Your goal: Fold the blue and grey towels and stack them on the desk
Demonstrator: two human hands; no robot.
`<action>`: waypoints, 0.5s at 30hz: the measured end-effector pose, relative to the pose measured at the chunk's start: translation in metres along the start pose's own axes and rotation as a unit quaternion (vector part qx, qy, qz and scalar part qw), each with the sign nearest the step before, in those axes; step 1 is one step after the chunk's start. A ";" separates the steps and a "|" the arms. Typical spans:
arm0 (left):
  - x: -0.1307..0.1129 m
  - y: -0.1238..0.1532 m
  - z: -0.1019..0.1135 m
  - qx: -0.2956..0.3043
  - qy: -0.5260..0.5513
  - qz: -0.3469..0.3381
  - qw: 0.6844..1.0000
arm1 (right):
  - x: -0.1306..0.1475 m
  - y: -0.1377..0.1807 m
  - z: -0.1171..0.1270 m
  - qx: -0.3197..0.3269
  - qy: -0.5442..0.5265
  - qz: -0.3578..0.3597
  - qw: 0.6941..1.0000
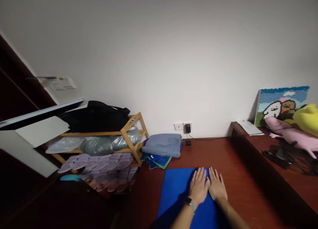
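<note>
A blue cloth (174, 189) lies flat on the reddish-brown wooden surface (248, 189), running off the bottom of the view. My left hand (199, 186) presses palm down on it, fingers stretched toward the wall, with a watch on the wrist. Beside it, my right hand (217, 186) rests flat near the cloth's right edge, its fingers slightly spread. The two thumbs are close together. Neither hand grips anything. Behind the cloth sits a stack of folded towels, a grey-blue towel (162, 144) on top of darker blue cloths (159, 161) with green edging.
At left stands a wooden rack (134, 149) with a black bag (98, 116), plastic-wrapped items and several slippers (109, 161). A plugged-in adapter (188, 128) trails a cable along the wall. On the raised ledge at right are papers (249, 127), a pink plush toy (293, 134) and a fuzzy picture (282, 101).
</note>
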State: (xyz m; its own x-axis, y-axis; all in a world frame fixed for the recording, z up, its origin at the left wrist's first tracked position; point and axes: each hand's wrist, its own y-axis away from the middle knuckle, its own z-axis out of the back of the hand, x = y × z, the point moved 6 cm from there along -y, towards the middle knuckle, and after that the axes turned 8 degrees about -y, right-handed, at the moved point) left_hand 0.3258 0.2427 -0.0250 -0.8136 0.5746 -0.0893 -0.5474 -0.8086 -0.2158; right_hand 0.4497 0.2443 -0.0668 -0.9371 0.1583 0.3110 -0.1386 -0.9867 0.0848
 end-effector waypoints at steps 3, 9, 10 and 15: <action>-0.017 -0.009 -0.017 0.039 0.032 0.014 0.999 | 0.000 0.000 -0.003 0.003 0.010 0.017 1.000; 0.094 0.032 0.001 0.074 -0.003 0.116 0.990 | 0.001 -0.001 0.002 -0.011 -0.007 -0.018 1.000; 0.118 0.042 0.007 0.085 -0.019 0.136 0.987 | 0.002 -0.001 0.002 -0.010 -0.008 -0.020 1.000; 0.208 0.101 0.026 0.084 -0.075 0.193 0.975 | 0.000 -0.001 0.001 -0.010 -0.012 -0.020 1.000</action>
State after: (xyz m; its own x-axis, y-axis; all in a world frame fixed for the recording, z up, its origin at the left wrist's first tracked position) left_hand 0.0963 0.2776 -0.0396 -0.9780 0.2083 0.0141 -0.2086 -0.9775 -0.0302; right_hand 0.4497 0.2450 -0.0661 -0.9227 0.1983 0.3307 -0.1824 -0.9801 0.0790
